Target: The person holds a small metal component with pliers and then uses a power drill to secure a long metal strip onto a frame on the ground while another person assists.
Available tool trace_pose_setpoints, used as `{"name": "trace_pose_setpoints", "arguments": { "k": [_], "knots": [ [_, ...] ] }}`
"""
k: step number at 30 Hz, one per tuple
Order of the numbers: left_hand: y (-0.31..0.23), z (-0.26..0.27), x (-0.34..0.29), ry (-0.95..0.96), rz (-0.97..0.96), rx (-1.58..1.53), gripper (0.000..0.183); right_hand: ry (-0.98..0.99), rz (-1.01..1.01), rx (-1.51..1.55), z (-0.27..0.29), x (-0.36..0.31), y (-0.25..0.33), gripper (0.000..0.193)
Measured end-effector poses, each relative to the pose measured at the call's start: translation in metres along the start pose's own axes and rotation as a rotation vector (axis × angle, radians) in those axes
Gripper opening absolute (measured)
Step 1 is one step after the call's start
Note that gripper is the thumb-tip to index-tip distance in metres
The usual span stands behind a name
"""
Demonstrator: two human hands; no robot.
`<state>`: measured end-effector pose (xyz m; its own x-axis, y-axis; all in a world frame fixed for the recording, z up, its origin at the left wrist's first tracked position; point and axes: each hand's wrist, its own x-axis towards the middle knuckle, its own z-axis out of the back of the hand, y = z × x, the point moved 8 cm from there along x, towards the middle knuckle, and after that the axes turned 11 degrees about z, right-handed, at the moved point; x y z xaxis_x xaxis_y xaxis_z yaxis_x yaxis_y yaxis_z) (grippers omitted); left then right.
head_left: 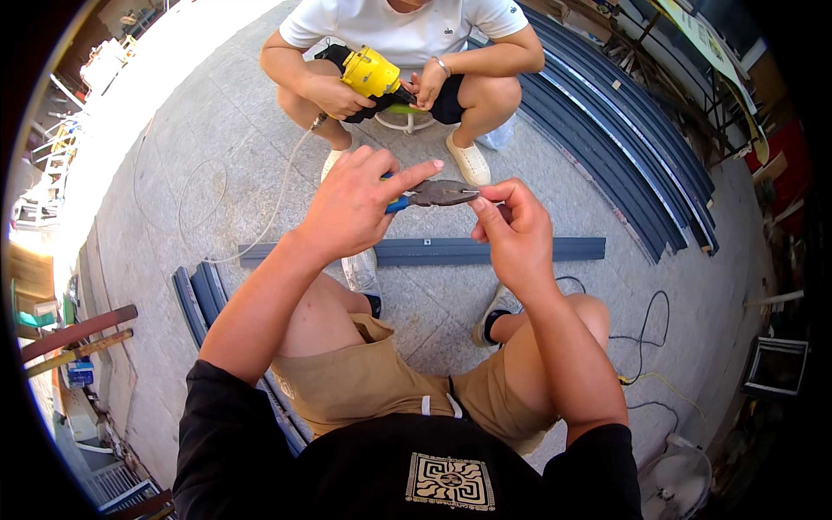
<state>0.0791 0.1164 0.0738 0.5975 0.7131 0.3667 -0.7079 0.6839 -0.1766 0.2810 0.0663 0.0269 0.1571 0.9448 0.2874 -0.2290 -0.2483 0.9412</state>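
Fingers of the left hand (354, 198) were closed round the blue-handled pliers (442, 192), near one o'clock from centre, forefinger stretched; the right hand (520, 232), past two o'clock, pinched a small piece, too tiny to identify, at their tip. The pliers looked stiff and sturdy, best gripped by the handles. Beyond, toward twelve, a co-worker held a yellow tool (371, 72).

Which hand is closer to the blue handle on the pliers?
Left. The left hand is wrapped around the blue handle; the right hand is by the tip of the pliers.
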Motion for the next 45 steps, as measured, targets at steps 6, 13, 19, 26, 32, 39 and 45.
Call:
{"name": "trace_pose_setpoints", "arguments": {
  "k": [6, 13, 19, 26, 32, 39, 45],
  "knots": [
    [0.002, 0.001, -0.001, 0.000, 0.005, -0.006, 0.082, -0.010, 0.062, -0.007, -0.003, -0.003, 0.001, 0.011],
    [0.002, 0.006, -0.001, -0.026, 0.009, -0.103, 0.089, -0.015, 0.086, 0.106, -0.002, -0.005, 0.001, 0.009],
    [0.004, 0.008, -0.003, -0.063, 0.000, -0.160, 0.093, 0.015, 0.134, 0.122, 0.000, -0.005, 0.003, 0.009],
    [0.005, 0.009, -0.005, -0.065, -0.018, -0.173, 0.094, 0.046, 0.165, 0.189, -0.001, -0.008, 0.010, 0.010],
    [0.006, 0.010, -0.005, -0.024, -0.001, -0.181, 0.096, 0.059, 0.213, 0.144, 0.001, -0.010, 0.014, 0.011],
    [0.015, 0.008, -0.007, 0.011, -0.014, -0.217, 0.099, 0.041, 0.245, 0.126, 0.002, -0.007, 0.024, 0.010],
    [0.017, 0.008, -0.010, 0.017, 0.003, -0.228, 0.099, 0.072, 0.231, 0.098, -0.004, -0.003, 0.022, 0.009]
  ]
}}
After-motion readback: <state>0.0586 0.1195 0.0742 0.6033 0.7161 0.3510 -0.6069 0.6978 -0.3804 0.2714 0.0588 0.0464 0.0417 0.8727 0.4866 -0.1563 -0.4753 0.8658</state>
